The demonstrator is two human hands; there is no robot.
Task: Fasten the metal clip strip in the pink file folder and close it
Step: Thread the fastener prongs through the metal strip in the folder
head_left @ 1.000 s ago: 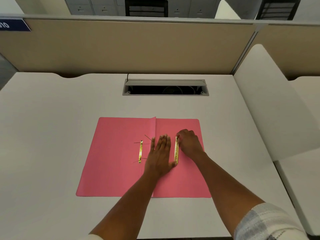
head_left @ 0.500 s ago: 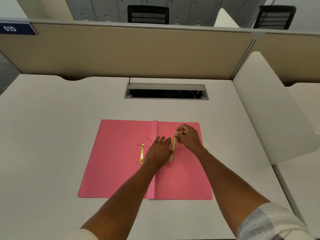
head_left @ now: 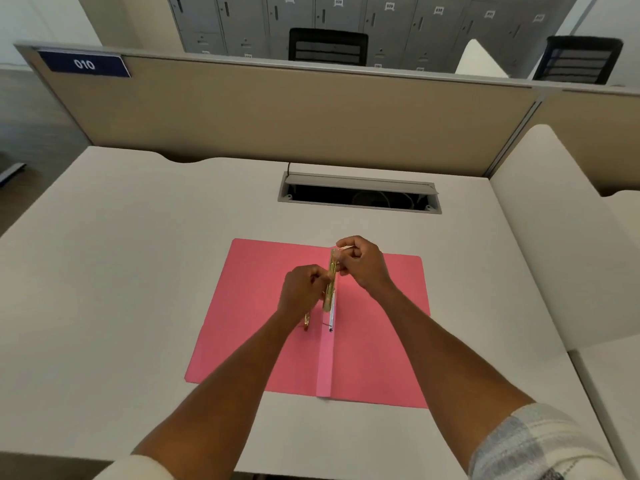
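The pink folder lies open and flat on the white desk, with its centre fold running from near to far. Both hands hold the loose gold clip strip just above this fold. The right hand pinches the far end of the strip, and the left hand is closed on its middle part from the left side. The long axis of the strip goes near to far, almost the same as the fold, with the near end a little lower. The base piece of the clip sits on the left page, just left of the fold, and the left wrist hides most of it; only its near end shows. So the target lies to the left and below the strip, nearer to the left hand. In my judgement, the strip must shift a little left and go down, staying parallel to the base piece, so that the thin prongs can pass through its holes.
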